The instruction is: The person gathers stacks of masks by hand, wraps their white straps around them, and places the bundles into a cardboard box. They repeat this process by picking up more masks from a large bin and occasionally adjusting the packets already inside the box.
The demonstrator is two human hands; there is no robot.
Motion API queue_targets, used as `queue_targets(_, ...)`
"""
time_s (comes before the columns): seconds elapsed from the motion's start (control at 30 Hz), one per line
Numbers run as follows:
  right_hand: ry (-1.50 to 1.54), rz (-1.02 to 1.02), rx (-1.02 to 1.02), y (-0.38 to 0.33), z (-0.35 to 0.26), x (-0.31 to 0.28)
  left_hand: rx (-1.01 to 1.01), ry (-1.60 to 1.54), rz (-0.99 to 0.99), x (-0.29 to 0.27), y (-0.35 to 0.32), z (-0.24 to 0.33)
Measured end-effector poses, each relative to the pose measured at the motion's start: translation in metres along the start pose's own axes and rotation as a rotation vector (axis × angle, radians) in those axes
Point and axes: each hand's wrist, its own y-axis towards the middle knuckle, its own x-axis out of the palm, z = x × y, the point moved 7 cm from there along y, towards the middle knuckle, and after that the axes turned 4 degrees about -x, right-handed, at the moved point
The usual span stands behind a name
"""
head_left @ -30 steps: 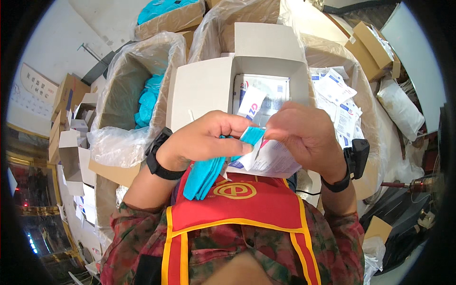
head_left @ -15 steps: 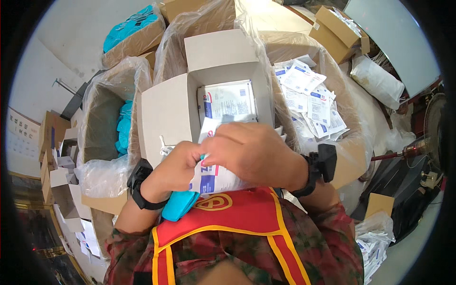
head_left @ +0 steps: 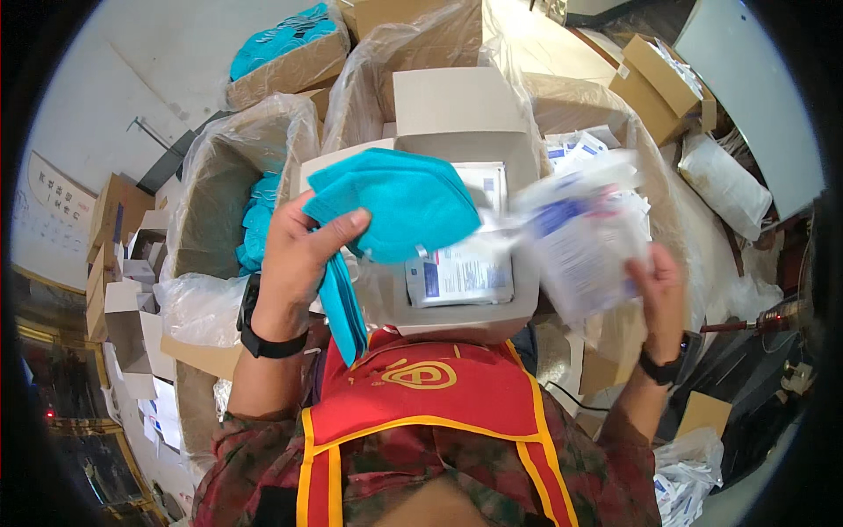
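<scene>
Neatly fanned, the teal masks (head_left: 399, 206) show smooth curved edges above the open pale carton (head_left: 458, 107), with more folded teal layers (head_left: 341, 312) hanging lower. Just right of the carton, the white packet (head_left: 587, 255) carries blue and reddish print, blurred beyond reading. The left hand (head_left: 300, 250) clasps the masks, thumb across them; the right hand (head_left: 660, 288), held out sideways, pinches the packet's edge.
</scene>
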Motion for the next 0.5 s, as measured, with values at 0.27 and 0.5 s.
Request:
queue_targets(0.27, -0.175, 0.277, 0.106, 0.055, 0.155, -0.167, 0.004, -0.044, -0.016, 0.004, 0.010, -0.009)
queue_targets(0.5, -0.227, 0.027, -0.108, 0.092, 0.038, -0.021, -0.049, 0.057, -0.120, 0.037, 0.009, -0.024)
